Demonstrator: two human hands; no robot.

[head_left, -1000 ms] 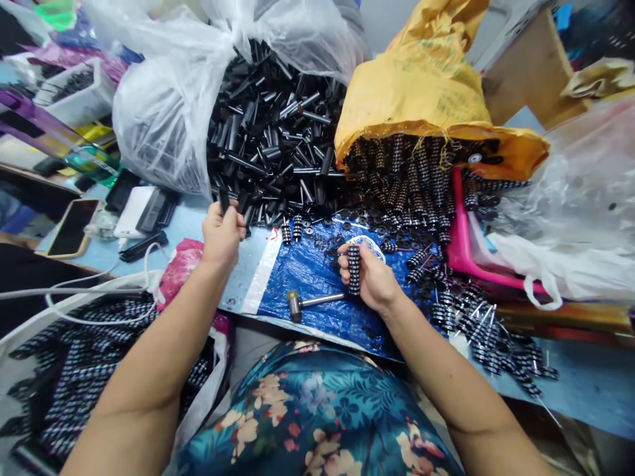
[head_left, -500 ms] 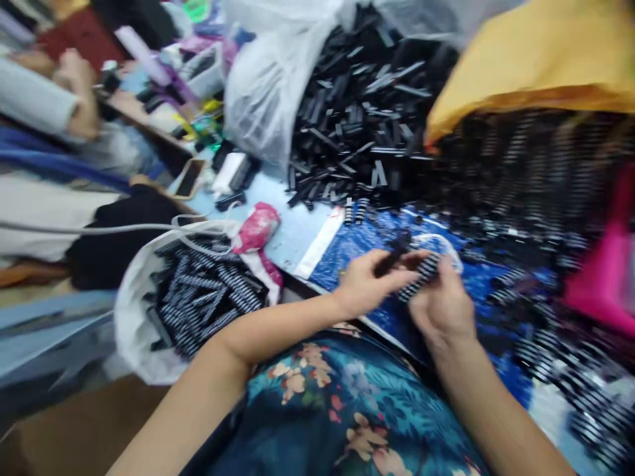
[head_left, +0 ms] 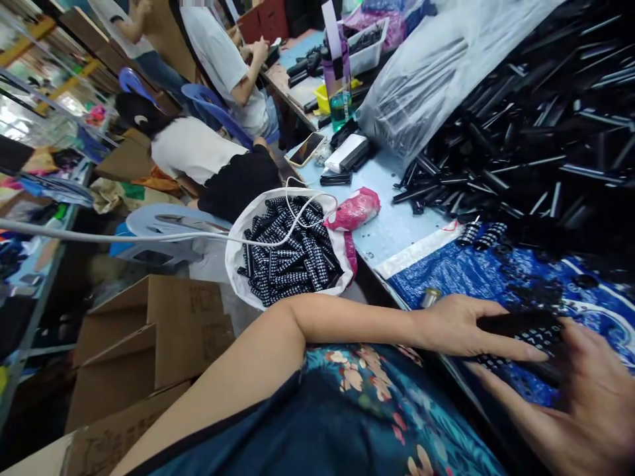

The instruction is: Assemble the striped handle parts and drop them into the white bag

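Between my two hands is a black remote control [head_left: 540, 334] with rows of white-marked keys. My left hand [head_left: 459, 327] grips its left end, thumb lying along the near side. My right hand [head_left: 590, 403], somewhat blurred, closes round the right end. Just beneath them a blue plastic sheet [head_left: 441, 271] covers part of the table, with small black parts strewn over it. Two striped dark pieces [head_left: 481, 235] lie near the sheet's far edge. To the left, a white-lined bin [head_left: 235, 264] holds many similar black remotes [head_left: 282, 258] with white-marked keys.
A heap of long black casings [head_left: 496, 152] spills from a clear plastic bag [head_left: 421, 86]. A pink wrapped bundle [head_left: 360, 208] sits on the bin's rim, and a white cable [head_left: 198, 237] crosses it. Cardboard boxes [head_left: 163, 337] stand at left. A co-worker [head_left: 198, 149] bends over behind the bin.
The view has swung left, so the bin, boxes and co-workers show more fully. My hands now appear lower and farther right, still round a black key-covered piece.
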